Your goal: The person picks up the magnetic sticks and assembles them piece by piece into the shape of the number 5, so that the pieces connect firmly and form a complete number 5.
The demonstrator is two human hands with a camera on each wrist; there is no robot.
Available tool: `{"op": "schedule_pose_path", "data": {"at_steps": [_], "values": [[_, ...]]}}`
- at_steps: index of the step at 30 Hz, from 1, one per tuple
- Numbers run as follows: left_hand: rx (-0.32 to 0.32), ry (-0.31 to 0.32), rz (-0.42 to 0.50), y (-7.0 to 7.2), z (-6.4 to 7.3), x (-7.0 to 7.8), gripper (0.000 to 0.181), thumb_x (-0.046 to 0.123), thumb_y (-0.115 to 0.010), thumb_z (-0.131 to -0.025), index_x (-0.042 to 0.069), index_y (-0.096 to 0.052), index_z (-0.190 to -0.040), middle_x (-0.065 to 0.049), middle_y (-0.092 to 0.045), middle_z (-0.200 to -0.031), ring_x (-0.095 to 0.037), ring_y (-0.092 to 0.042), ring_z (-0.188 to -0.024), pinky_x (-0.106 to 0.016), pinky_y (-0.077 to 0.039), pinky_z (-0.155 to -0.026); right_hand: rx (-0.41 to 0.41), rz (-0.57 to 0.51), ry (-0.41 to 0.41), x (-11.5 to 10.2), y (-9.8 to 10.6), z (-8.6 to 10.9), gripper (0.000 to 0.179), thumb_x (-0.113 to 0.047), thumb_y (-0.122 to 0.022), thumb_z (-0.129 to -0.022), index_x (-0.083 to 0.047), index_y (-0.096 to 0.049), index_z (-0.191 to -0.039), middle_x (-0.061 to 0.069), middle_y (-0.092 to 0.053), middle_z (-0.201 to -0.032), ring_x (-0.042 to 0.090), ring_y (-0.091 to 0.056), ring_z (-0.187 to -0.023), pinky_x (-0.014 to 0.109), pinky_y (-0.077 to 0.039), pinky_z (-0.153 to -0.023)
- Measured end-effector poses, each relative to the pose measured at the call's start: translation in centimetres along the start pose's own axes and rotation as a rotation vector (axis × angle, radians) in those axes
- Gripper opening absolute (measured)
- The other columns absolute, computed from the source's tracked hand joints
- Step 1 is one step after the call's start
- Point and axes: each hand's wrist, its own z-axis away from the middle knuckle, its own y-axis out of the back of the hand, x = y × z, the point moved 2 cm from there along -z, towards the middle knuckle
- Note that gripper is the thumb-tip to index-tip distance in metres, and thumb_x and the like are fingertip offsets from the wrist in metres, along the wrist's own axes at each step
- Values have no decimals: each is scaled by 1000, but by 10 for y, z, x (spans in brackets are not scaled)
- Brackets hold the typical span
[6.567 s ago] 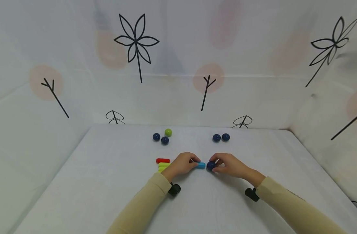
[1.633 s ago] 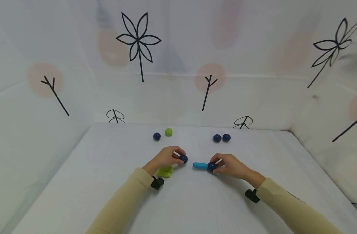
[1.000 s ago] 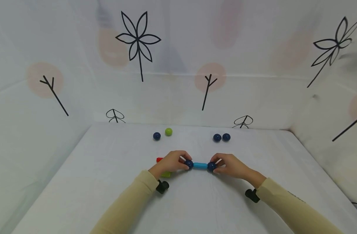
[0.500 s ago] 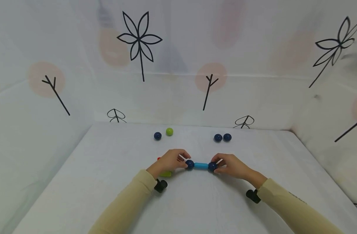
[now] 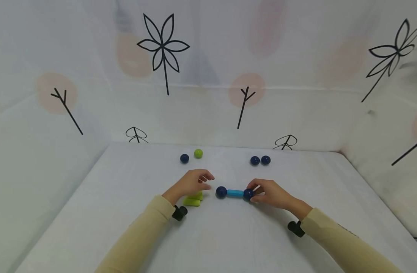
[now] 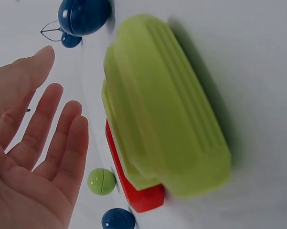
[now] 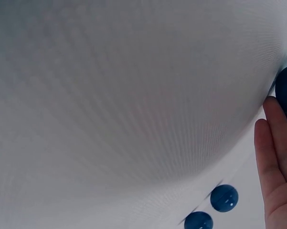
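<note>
A light-blue rod [image 5: 235,193] lies on the white table with a dark-blue ball at each end. My right hand [image 5: 271,194] pinches the right-end ball [image 5: 247,194] between thumb and fingers; that ball also shows at the edge of the right wrist view. The left-end ball [image 5: 221,192] touches the rod and is free of any hand. Just left of it, my left hand [image 5: 191,182] hovers with fingers spread and nothing in them. Yellow-green rods [image 6: 167,109] lie under and beside the left hand, with a red rod [image 6: 142,196] behind them, hidden from the head view.
Toward the back left sit a dark-blue ball [image 5: 184,158] and a green ball [image 5: 198,153]. Two more dark-blue balls [image 5: 260,160] stand side by side at the back right. A patterned cloth wall [image 5: 208,113] rises behind the table.
My left hand brought a dark-blue ball from the back-left group to the rod's left end, released it and drew back left. My right hand has kept its ball, now against the rod's right end.
</note>
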Motion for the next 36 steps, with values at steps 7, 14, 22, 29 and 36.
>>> {"op": "schedule_pose_path", "data": {"at_steps": [7,14,22,29,36], "values": [[22,15,-22,9,2,-6,25,10,-71,-93,9,-67,-118,-4,-65,-120,-24,-56,-115,-40,-45,-102,-1,-10,3,1,0,-1,30,-2,-76,-86,2,-62,-113,12,-66,-112,26,-68,-98,35,-56,-83],[49,62,-22,14,4,-12,22,9,-71,-93,9,-69,-115,-2,-66,-117,-25,-56,-116,-39,-44,-103,-2,-21,-2,1,0,0,30,-2,-76,-86,2,-62,-112,13,-66,-112,26,-68,-98,36,-56,-84],[47,101,-22,17,8,-20,21,10,-70,-93,11,-69,-114,-1,-66,-117,-25,-55,-117,-41,-44,-103,-6,-9,-16,0,0,1,31,-2,-76,-86,1,-62,-113,12,-66,-112,26,-68,-99,37,-56,-84],[33,139,-47,20,10,-30,22,10,-71,-92,11,-71,-115,-3,-65,-118,-26,-57,-114,-43,-45,-102,-9,-12,-5,-1,0,0,30,-2,-76,-86,2,-62,-112,13,-66,-112,27,-68,-99,37,-56,-85],[27,187,-76,24,15,-35,22,9,-69,-93,10,-71,-115,-3,-65,-114,-24,-57,-110,-43,-47,-99,-4,-3,3,-1,0,0,30,-2,-76,-86,2,-62,-112,12,-67,-111,27,-68,-98,37,-56,-84]]}}
